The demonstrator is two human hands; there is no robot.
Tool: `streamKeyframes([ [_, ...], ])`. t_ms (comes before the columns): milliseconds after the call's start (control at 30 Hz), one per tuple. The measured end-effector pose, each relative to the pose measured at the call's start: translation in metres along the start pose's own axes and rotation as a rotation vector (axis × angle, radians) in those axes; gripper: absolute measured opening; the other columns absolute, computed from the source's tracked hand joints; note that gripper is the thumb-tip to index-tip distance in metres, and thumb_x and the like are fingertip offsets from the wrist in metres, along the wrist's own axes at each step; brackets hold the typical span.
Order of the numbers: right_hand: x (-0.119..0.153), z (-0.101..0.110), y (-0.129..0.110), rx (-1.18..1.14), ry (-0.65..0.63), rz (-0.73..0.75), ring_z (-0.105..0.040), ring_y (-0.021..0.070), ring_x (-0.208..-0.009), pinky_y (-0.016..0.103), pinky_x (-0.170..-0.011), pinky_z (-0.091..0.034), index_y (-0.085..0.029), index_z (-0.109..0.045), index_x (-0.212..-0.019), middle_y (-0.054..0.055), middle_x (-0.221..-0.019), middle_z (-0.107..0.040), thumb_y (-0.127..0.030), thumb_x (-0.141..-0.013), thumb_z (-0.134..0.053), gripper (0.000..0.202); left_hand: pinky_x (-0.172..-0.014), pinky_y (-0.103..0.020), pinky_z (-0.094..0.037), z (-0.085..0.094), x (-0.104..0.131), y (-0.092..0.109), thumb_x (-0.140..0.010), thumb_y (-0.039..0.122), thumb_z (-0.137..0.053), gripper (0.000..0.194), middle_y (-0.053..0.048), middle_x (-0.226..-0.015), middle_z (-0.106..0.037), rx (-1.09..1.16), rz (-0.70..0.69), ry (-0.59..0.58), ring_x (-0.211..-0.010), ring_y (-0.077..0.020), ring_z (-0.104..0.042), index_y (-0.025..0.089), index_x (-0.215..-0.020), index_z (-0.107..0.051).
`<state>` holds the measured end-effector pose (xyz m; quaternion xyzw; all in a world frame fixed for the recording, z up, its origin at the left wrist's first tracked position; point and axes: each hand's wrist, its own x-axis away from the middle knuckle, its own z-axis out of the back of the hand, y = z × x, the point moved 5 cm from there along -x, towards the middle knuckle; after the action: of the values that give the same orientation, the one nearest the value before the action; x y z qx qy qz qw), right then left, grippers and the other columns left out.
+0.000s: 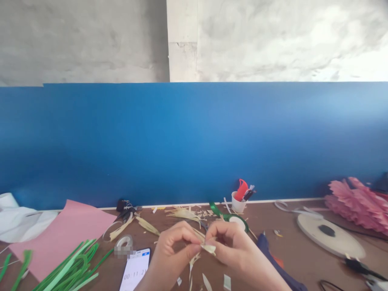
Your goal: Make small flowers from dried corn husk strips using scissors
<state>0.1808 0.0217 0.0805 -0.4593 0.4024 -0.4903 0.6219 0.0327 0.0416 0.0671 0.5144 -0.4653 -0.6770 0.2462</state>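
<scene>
Both hands meet over the brown table at the lower middle. My left hand (178, 252) is closed, thumb and forefinger pinching a pale piece of dried husk (208, 248). From the right, my right hand (228, 244) pinches the same piece, its fingertips almost touching those of the left. Thin husk strips hang below the fingertips. Behind the hands lie more dried husks (183, 213) and a roll of green ribbon (238, 221). A phone (135, 270) showing a timer rests beside my left hand.
Pink paper (65, 230) and green stems (74, 268) lie left, near a tape roll (124, 242). A white cup (238, 204) holds pens. A dark blue glue gun (273, 260), a round cream disc (330, 236), cables and pink paper petals (357, 204) are right. A blue partition (188, 141) stands behind.
</scene>
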Motion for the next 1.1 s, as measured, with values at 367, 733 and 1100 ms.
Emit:
streamKeyframes([
  [367, -0.002, -0.013, 0.0, -0.44, -0.045, -0.144, -0.037, 0.0051, -0.047, 0.019, -0.046, -0.023, -0.014, -0.058, -0.061, -0.002, -0.054, -0.055, -0.033, -0.069, -0.071, 0.024, -0.058, -0.021, -0.053, 0.0, 0.012, 0.031, -0.083, 0.004, -0.062, 0.024, -0.005, -0.078, -0.068, -0.479, -0.639, 0.097, -0.067, -0.0133, -0.065, 0.018, -0.1, -0.069],
  [733, -0.003, -0.014, 0.003, -0.422, 0.024, -0.137, -0.034, 0.0052, -0.047, 0.02, -0.045, -0.022, -0.015, -0.057, -0.06, -0.004, -0.053, -0.051, -0.039, -0.067, -0.074, 0.03, -0.063, -0.027, -0.054, -0.002, 0.023, 0.03, -0.08, -0.002, -0.06, 0.026, -0.009, -0.082, -0.069, -0.678, -0.79, 0.196, -0.073, -0.0169, -0.065, 0.013, -0.101, -0.067],
  [1100, -0.004, -0.026, 0.011, -0.649, -0.128, -0.212, -0.036, 0.0056, -0.044, 0.02, -0.045, -0.022, -0.016, -0.055, -0.06, -0.007, -0.046, -0.044, -0.025, -0.063, -0.068, 0.015, -0.066, -0.031, -0.04, -0.005, 0.024, 0.048, -0.083, 0.007, -0.056, 0.015, -0.001, -0.07, -0.071, -0.894, -0.876, 0.248, -0.063, -0.0154, -0.063, 0.019, -0.087, -0.064],
])
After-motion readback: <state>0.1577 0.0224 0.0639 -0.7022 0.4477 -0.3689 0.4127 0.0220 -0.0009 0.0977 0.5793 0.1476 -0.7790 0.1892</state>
